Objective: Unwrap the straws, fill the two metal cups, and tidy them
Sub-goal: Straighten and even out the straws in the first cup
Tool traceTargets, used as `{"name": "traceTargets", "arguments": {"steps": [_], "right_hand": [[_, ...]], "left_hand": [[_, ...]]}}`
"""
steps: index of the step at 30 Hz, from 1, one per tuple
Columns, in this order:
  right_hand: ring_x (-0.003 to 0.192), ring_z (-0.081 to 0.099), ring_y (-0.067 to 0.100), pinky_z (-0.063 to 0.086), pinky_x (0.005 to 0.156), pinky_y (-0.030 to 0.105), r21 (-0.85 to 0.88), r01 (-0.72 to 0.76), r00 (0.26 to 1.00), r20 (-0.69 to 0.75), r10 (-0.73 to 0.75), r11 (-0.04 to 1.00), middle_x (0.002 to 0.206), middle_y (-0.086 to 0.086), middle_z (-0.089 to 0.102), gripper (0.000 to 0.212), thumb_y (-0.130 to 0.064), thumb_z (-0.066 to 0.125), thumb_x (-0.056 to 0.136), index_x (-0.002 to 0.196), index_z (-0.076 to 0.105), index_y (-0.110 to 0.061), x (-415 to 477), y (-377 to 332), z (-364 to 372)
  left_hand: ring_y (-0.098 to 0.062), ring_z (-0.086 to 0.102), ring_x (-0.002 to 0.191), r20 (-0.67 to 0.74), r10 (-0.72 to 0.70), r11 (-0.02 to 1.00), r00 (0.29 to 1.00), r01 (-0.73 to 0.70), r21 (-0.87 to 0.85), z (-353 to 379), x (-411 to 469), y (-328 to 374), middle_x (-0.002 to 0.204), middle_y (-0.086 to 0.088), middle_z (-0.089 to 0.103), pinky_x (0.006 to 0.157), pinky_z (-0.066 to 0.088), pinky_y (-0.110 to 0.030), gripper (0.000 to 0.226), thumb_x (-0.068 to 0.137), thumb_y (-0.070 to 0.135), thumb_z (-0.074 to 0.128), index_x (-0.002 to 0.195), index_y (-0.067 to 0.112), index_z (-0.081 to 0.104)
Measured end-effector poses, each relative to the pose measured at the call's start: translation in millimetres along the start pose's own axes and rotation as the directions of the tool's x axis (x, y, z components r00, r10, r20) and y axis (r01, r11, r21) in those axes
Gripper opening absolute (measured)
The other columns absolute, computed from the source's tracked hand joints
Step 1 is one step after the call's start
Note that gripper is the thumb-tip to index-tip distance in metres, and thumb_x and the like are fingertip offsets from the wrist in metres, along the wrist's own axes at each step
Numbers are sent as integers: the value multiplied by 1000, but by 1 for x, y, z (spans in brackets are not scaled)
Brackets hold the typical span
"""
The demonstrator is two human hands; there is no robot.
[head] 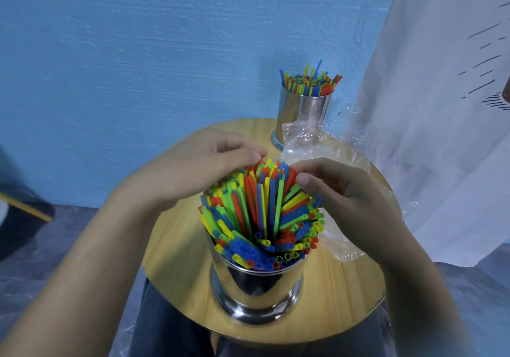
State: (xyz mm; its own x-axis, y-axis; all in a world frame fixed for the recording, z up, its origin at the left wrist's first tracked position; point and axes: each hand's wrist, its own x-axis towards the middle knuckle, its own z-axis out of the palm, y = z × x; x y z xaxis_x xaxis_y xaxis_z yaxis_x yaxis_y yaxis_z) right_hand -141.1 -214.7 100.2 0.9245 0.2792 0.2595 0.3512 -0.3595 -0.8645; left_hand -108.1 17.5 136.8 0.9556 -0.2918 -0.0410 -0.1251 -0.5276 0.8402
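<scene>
A shiny metal cup (256,287) stands at the near edge of the round wooden table (176,249), packed with coloured straws (262,213) that fan out and lean away from me. My left hand (201,169) rests on the far left of the straw tops, fingers curled over their ends. My right hand (339,188) touches the far right of the bundle, thumb and fingertips against the straw ends. A second metal cup (303,114) full of straws (310,81) stands at the table's far edge.
Crumpled clear plastic wrap (317,147) lies on the table between the two cups and trails down the right side under my right wrist. A white cloth (430,108) hangs at the right. A blue wall is behind.
</scene>
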Motion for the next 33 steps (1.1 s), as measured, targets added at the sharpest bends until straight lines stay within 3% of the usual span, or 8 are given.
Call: {"name": "traceTargets", "arguments": {"steps": [3,8,14,20,24,27,29,33], "right_hand": [[91,70,-4,50,68,5,3,9,1000,-2,-9,1000,93,-23,74,17,-36,54,94,101,70,-34,0,-1,0],[94,70,-2,51,70,7,-1,26,1000,7,-26,1000,93,-25,73,16,-39,54,93,99,68,-38,0,2,-2],[97,71,1,54,73,11,20,41,999,21,-42,999,96,-23,74,16,-38,55,94,102,69,-38,1,6,-2],[103,71,9,59,81,23,20,45,999,25,-46,999,100,-18,75,18,-40,55,95,106,69,-36,2,9,-2],[100,70,2,54,75,12,29,61,998,-5,-61,998,98,-22,74,16,-38,55,95,103,69,-37,1,7,-2],[100,71,7,58,76,19,54,51,998,-27,-50,997,101,-17,74,18,-38,55,95,106,70,-36,0,8,0],[101,72,10,60,79,23,52,65,998,-29,-64,997,101,-16,74,18,-36,55,97,106,70,-36,0,8,1],[101,71,10,59,79,21,72,86,995,-62,-82,994,99,-18,75,18,-37,53,96,103,70,-37,0,6,3]], "left_hand": [[-6,75,87,18,8,1000,1000,-8,25,5,9,1,94,11,79,82,60,-32,15,98,29,66,98,30,81],[-12,76,86,-5,42,999,999,-42,2,7,15,0,91,6,79,86,61,-38,12,95,30,70,92,27,81],[-9,75,81,-37,70,996,997,-72,-61,5,18,1,88,5,79,75,55,-25,13,96,26,69,91,27,81],[-30,72,90,0,160,987,987,-160,-18,3,15,-6,92,-8,74,89,57,-51,13,95,38,69,94,27,75],[-17,68,83,-49,252,968,967,-252,4,7,13,-5,88,1,73,84,54,-37,9,98,27,68,90,25,71],[-20,67,81,-81,299,953,951,-301,-15,10,13,-5,87,-4,73,81,53,-32,7,94,27,71,88,25,73],[-14,67,78,-97,307,949,947,-312,-50,9,12,-8,85,-2,74,77,53,-28,5,92,28,72,88,27,74],[-12,69,78,-117,313,935,942,-327,-134,7,12,-11,85,-1,76,77,55,-27,10,88,23,78,96,25,73]]}}
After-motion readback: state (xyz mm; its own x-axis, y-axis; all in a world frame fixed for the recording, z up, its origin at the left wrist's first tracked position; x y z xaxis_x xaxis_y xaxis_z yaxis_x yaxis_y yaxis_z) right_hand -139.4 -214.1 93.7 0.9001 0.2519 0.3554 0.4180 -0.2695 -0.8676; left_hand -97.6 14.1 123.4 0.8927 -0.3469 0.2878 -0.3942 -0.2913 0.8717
